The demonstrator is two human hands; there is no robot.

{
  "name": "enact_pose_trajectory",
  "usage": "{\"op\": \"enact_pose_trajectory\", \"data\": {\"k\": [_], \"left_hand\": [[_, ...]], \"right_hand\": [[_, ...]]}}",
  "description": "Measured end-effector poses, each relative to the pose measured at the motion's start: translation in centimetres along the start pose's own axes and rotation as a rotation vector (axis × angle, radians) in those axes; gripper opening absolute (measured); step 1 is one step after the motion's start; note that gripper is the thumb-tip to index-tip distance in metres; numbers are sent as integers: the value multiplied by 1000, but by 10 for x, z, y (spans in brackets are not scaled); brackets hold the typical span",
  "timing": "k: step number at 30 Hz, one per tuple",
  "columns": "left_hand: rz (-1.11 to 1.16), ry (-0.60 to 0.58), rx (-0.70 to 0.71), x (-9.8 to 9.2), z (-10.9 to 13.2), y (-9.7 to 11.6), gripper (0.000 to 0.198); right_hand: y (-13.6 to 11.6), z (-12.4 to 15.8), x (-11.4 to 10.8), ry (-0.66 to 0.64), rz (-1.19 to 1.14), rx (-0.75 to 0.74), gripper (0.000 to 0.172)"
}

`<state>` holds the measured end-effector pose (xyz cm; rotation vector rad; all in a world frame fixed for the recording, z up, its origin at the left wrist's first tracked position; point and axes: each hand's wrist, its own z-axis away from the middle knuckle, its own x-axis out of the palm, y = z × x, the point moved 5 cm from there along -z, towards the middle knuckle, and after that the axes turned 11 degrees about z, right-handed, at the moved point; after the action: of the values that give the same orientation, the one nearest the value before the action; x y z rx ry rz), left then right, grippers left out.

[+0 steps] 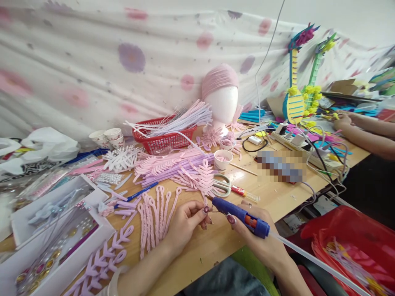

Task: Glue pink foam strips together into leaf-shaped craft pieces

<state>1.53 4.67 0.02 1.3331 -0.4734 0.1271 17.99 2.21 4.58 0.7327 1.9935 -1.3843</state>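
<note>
A blue hot glue gun (240, 216) is in my right hand (262, 234), with a long glue stick (317, 261) trailing out of its back end. Its nozzle points left, close to the base of a pink pipe-cleaner leaf (205, 176). The leaf stands upright, its stem pinched between the fingertips of my left hand (188, 220). Several pink twisted pipe-cleaner loops (154, 213) lie in a row left of that hand. Purple pipe-cleaner leaf sprigs (100, 259) rest beside my left forearm. Grey-handled scissors (222, 185) lie just behind the glue gun.
Behind are a red basket (168, 142) of pipe cleaners, a foam head (224, 102) in a pink cap and a paper cup (222, 159). White boxes (101, 222) with beads sit left. Power strips (321, 156) with tangled cords lie right, near another person's hands (342, 121).
</note>
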Motion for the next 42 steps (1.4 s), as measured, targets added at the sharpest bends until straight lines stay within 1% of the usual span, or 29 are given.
{"op": "enact_pose_trajectory", "data": {"k": [7,11,13,15,17,19,23,25,26,28,31,33,35,38,40,42], "left_hand": [[-20,-25,6,-1,-1,-3,29],[-41,-34,3,-1,-1,-3,28],[-44,-31,0,-1,-1,-4,27],[-37,-21,-4,-1,-1,-5,27],[-25,-10,-8,-2,-1,-6,27],[-19,-4,-11,-2,-1,-7,27],[-24,1,-11,-2,-2,-7,29],[-30,5,-9,-3,-1,-7,29],[-33,10,-10,-3,-1,-7,30],[-38,19,-11,-4,-1,-8,30],[-39,21,-8,-4,0,-9,30],[-36,19,-8,-4,-1,-10,30],[-32,22,-11,-4,-2,-10,31],[-31,26,-21,-5,-4,-11,34],[-27,27,-22,-5,-4,-11,35],[-18,30,-23,-6,-5,-11,36]], "right_hand": [[1,2,-4,-47,9,21,40],[2,1,-6,-76,52,45,42],[3,0,-8,-97,73,63,41],[6,-1,-15,-84,65,84,38],[15,-1,-24,-28,33,118,35],[31,-3,-37,58,29,179,35],[70,-14,-67,230,159,377,39],[87,-26,-78,246,226,474,43],[93,-33,-81,232,247,503,45],[100,-50,-79,167,258,484,48],[103,-72,-69,94,249,379,46],[104,-82,-60,72,245,313,42],[107,-85,-54,83,247,260,37],[116,-75,-51,125,278,241,35],[124,-58,-54,155,369,301,40],[126,-33,-62,199,535,417,46]]}}
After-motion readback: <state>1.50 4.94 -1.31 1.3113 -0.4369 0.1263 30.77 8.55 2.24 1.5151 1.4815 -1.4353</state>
